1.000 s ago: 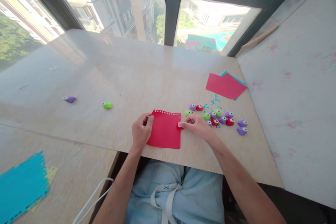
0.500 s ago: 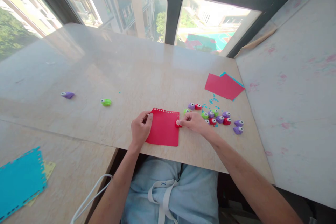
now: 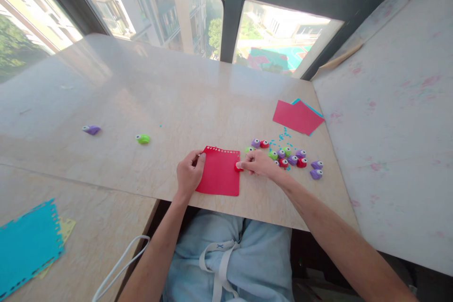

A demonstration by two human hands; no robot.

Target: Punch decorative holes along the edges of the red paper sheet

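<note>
No brand, label or readable writing is to be seen on anything in view. A red sheet of paper [image 3: 219, 172] is laid flat near the front edge of the pale stone bench [image 3: 159, 104], with a row of small punched holes along its far edge. Its left edge is pinned down by the left hand [image 3: 189, 174], which is stretched forward from a bare forearm, palm down, with the thumb and the curled fingers [image 3: 198, 156] closed on the sheet's upper left corner. The right hand [image 3: 260, 164] is brought in from the right with the arm angled across the bench, knuckles up; its fingers are pinched shut on a small red punch [image 3: 238, 166], which is set against the sheet's right edge about halfway down. Just to the right of that hand, a cluster of small punches [image 3: 288, 156] in purple, red and green is scattered on the bench, with blue paper bits [image 3: 281, 138] strewn just behind them. Farther back on the right, a red sheet is laid over a blue one [image 3: 297, 117]. Well apart to the left, a green punch [image 3: 143, 138] and a purple punch [image 3: 91, 129] lie singly. On a lower surface at the near left, a blue punched sheet [image 3: 26, 243] is seen.
</note>
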